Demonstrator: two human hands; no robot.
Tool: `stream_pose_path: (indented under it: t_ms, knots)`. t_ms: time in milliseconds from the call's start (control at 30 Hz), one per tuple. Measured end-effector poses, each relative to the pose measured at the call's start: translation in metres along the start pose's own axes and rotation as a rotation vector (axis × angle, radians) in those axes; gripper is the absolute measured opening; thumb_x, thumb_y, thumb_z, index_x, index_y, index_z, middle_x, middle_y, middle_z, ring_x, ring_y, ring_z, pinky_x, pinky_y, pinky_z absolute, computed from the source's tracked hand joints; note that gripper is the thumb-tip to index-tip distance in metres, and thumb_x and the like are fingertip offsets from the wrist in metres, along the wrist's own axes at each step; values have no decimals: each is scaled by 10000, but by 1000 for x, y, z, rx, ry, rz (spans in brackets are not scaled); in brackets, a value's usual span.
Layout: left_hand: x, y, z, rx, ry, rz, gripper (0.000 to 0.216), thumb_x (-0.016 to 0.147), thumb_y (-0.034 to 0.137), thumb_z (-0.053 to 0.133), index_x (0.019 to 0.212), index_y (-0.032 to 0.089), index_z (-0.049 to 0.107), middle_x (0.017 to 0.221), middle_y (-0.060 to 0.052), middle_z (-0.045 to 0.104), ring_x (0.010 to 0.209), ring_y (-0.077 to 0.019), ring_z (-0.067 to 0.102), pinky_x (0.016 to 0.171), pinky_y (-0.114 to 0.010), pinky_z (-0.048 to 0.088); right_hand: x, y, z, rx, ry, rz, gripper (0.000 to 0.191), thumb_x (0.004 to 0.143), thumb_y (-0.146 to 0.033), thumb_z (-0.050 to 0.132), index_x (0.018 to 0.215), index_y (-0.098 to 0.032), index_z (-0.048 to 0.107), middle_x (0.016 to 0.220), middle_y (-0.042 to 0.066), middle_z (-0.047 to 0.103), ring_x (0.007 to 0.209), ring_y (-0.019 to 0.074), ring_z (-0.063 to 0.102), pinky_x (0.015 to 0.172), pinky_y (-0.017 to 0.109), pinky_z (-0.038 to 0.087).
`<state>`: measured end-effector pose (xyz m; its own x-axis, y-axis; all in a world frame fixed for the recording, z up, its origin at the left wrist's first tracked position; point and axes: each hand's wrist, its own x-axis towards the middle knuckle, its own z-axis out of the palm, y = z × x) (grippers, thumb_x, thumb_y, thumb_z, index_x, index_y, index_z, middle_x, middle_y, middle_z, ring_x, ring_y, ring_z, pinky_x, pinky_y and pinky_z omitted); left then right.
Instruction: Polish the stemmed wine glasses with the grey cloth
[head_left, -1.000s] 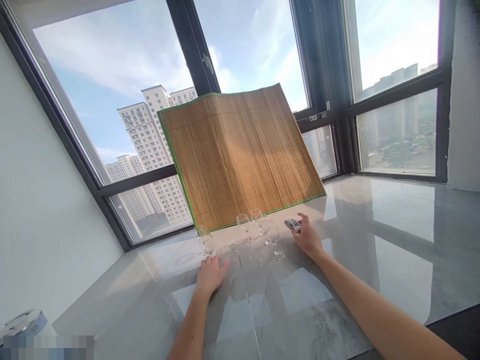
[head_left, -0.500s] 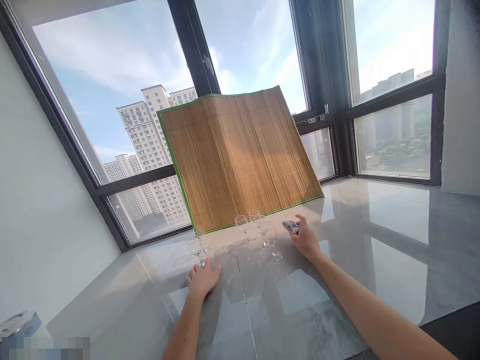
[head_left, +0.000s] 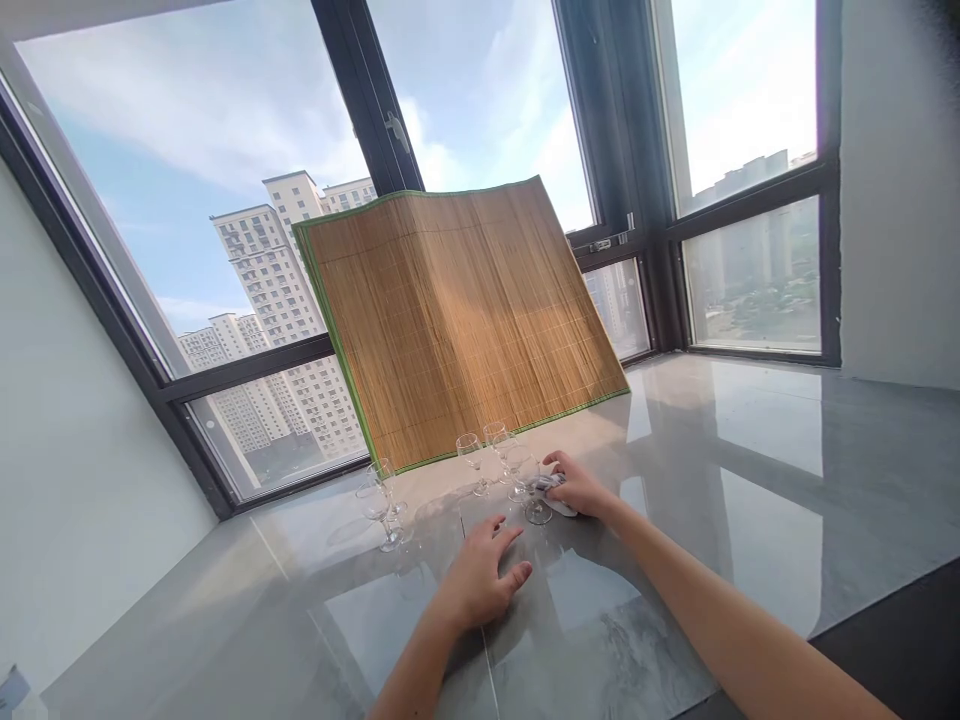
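Observation:
My left hand (head_left: 487, 575) hovers low over the glossy surface with fingers spread and nothing in them. In my right hand (head_left: 581, 487) is a bunched grey-white cloth (head_left: 551, 483). The cloth is right beside the nearest stemmed glass (head_left: 538, 513) of a cluster; whether they touch, I cannot tell. Behind that glass several more stand upright, among them a left one (head_left: 469, 452) and a rear one (head_left: 495, 437). Further left, two more clear stemmed glasses, a front one (head_left: 373, 503) and one behind (head_left: 384, 475), stand close together.
A bamboo mat (head_left: 465, 320) with green edging leans against the window (head_left: 247, 130) behind the glasses. All stand on a grey marble-look sill (head_left: 247, 620). A white wall (head_left: 75, 400) closes off the left side. A dark front edge (head_left: 892, 640) runs at lower right.
My left hand has moved right, away from the left pair of glasses, towards the cluster. The right hand has brought the cloth left to the nearest glass. The view has shifted slightly.

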<state>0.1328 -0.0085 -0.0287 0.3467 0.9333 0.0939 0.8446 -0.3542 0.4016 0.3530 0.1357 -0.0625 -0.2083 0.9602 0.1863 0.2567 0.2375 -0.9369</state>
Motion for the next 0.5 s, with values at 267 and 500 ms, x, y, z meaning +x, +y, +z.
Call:
stream_pose_path:
  t_ms: [267, 500]
  knots:
    - [0, -1, 2, -37, -42, 11, 697, 831, 627, 516, 1452, 318, 445, 1612, -54, 217, 1465, -314, 220, 1196, -466, 217, -23, -18, 22, 191, -233, -33, 510, 553, -120, 630, 1012, -228, 434, 838, -52, 536, 566, 85, 488, 497, 203, 355]
    - [-1, 8, -2, -9, 2, 99, 543, 870, 519, 496, 1352, 276, 561, 1434, -59, 505, 1289, -260, 458, 1111, -387, 354, -24, -15, 29, 239, -337, -58, 544, 553, -178, 713, 1022, -232, 443, 844, -33, 568, 648, 124, 540, 548, 224, 376]
